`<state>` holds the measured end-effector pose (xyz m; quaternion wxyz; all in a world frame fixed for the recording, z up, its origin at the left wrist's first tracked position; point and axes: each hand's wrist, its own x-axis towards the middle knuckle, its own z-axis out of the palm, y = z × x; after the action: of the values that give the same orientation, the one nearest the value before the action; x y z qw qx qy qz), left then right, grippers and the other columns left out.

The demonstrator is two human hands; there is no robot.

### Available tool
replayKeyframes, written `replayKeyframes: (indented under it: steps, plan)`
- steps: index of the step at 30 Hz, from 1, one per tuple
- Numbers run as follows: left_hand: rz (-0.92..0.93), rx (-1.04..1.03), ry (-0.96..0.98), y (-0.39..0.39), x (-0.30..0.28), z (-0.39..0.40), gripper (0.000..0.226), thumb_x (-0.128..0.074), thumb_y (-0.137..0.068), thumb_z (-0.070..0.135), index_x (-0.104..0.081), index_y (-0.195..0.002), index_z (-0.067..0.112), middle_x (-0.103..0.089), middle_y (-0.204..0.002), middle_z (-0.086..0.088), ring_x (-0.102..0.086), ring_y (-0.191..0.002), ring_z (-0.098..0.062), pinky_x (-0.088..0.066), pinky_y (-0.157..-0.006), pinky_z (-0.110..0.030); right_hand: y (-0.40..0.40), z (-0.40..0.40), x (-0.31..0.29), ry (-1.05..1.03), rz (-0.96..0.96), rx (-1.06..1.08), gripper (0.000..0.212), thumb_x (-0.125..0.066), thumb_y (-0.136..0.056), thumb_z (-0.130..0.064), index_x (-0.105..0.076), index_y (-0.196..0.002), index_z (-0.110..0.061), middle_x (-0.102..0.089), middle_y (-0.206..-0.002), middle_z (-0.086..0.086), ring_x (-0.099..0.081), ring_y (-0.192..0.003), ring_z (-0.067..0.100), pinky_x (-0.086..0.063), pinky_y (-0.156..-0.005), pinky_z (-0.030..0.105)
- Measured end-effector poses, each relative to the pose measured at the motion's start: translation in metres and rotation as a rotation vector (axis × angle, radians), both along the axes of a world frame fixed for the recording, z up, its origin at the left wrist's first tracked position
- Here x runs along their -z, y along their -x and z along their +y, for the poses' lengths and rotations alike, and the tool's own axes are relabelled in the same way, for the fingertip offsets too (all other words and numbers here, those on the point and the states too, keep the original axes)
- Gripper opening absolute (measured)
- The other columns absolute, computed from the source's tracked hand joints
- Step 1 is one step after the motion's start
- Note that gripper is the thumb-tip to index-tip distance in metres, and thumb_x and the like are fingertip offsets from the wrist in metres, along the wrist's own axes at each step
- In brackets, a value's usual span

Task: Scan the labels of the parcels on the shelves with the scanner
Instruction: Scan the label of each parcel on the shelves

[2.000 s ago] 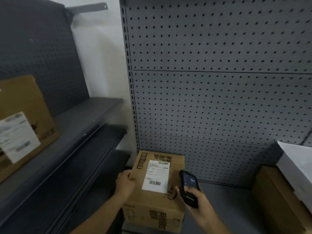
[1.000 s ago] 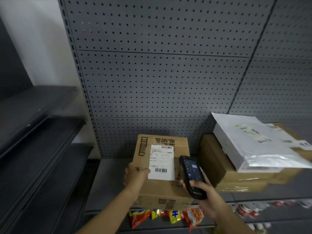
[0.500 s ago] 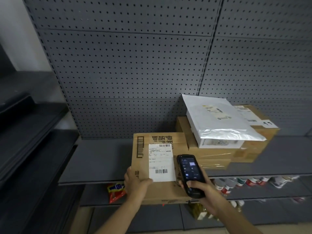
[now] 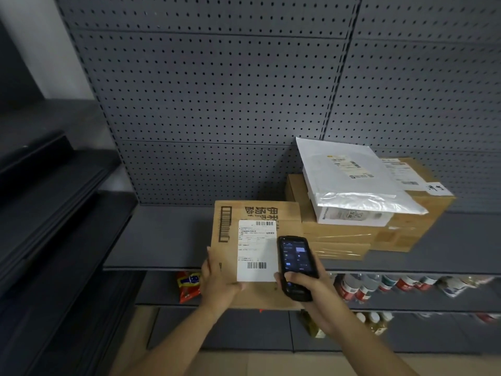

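A brown cardboard box (image 4: 257,213) with a white label (image 4: 256,249), a black scanner (image 4: 296,267) and a grey perforated back panel (image 4: 217,104) are seen.

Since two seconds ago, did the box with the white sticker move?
Yes. The box was back against the holey wall; now the left hand has pulled it forward, so it sticks out past the shelf edge.
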<state>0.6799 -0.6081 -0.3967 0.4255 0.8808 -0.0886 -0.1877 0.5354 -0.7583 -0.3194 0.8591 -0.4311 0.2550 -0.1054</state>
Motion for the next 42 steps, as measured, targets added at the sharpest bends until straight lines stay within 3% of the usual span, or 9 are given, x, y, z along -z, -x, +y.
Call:
replayKeyframes:
  steps: [6,12,21,27,31,35,42]
  plan:
    - [-0.03,0.056,-0.026,0.004,0.001,0.005,0.13,-0.081,-0.069,0.037,0.021,-0.15,0.035,-0.007,-0.157,-0.003,-0.015,-0.143,-0.037,-0.023,-0.115,-0.057,0.02,0.046,-0.016,-0.098,0.015,-0.109,0.063,-0.06,-0.075,0.022,-0.057,-0.129,-0.01,-0.066,-0.121,0.025,-0.062,-0.108,0.044,-0.059,-0.073,0.04]
    - [-0.052,0.073,-0.057,0.007,0.005,0.009,0.13,-0.079,-0.069,0.05,0.022,-0.149,0.035,-0.007,-0.157,-0.005,-0.019,-0.141,-0.038,-0.026,-0.114,-0.056,0.035,0.078,-0.027,-0.169,0.036,-0.159,0.067,-0.062,-0.068,0.026,-0.06,-0.126,-0.009,-0.067,-0.115,0.028,-0.063,-0.1,0.047,-0.058,-0.074,0.045]
    - [-0.07,0.081,-0.062,0.011,0.011,0.014,0.127,-0.078,-0.072,0.044,0.021,-0.15,0.032,-0.01,-0.156,-0.008,-0.021,-0.14,-0.04,-0.027,-0.113,-0.055,0.044,0.09,-0.046,-0.157,0.087,-0.073,0.055,-0.057,-0.076,0.023,-0.06,-0.124,-0.003,-0.069,-0.107,0.026,-0.062,-0.101,0.044,-0.059,-0.07,0.04]
    - [-0.082,0.094,-0.076,0.012,0.011,0.016,0.127,-0.077,-0.072,0.045,0.021,-0.15,0.03,-0.011,-0.155,-0.011,-0.023,-0.138,-0.04,-0.027,-0.113,-0.055,0.045,0.097,-0.048,-0.155,0.098,-0.072,0.052,-0.057,-0.076,0.022,-0.06,-0.123,0.0,-0.071,-0.105,0.028,-0.068,-0.092,0.042,-0.059,-0.08,0.045]
    - [-0.086,0.112,-0.081,0.012,0.013,0.017,0.129,-0.076,-0.071,0.052,0.025,-0.148,0.031,-0.01,-0.155,-0.011,-0.024,-0.137,-0.041,-0.03,-0.111,-0.055,0.045,0.1,-0.047,-0.157,0.102,-0.083,0.054,-0.056,-0.075,0.023,-0.061,-0.123,-0.001,-0.069,-0.108,0.029,-0.064,-0.098,0.045,-0.059,-0.075,0.043]
    - [-0.089,0.119,-0.087,0.013,0.012,0.017,0.127,-0.075,-0.073,0.051,0.024,-0.149,0.029,-0.007,-0.155,-0.011,-0.02,-0.139,-0.042,-0.026,-0.111,-0.055,0.046,0.104,-0.047,-0.158,0.088,-0.061,0.053,-0.058,-0.075,0.023,-0.061,-0.123,0.001,-0.07,-0.107,0.028,-0.065,-0.098,0.044,-0.058,-0.082,0.047]
    - [-0.088,0.125,-0.106,0.012,0.01,0.018,0.122,-0.074,-0.076,0.045,0.022,-0.15,0.027,-0.007,-0.156,-0.012,-0.017,-0.14,-0.043,-0.027,-0.112,-0.057,0.049,0.105,-0.049,-0.154,0.074,-0.058,0.05,-0.057,-0.078,0.02,-0.061,-0.123,-0.002,-0.067,-0.116,0.029,-0.058,-0.117,0.05,-0.059,-0.083,0.045]
